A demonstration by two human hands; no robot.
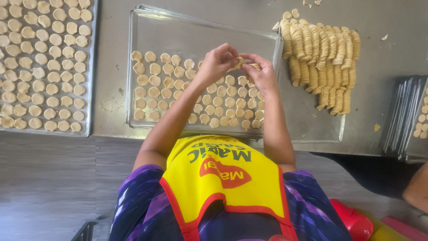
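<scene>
Left hand [219,61] and right hand [263,73] pinch one dough round [240,62] above tray [147,31] | stacked rounds [321,58] right of tray | yellow red-edged apron [223,178] below tray

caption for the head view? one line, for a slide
Both hands, left hand and right hand, pinch a dough piece above a half-filled metal tray, stacked dough discs alongside.

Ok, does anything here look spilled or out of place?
A few dough crumbs lie loose on the metal table near the stacked rounds. Otherwise the trays look orderly.
</scene>
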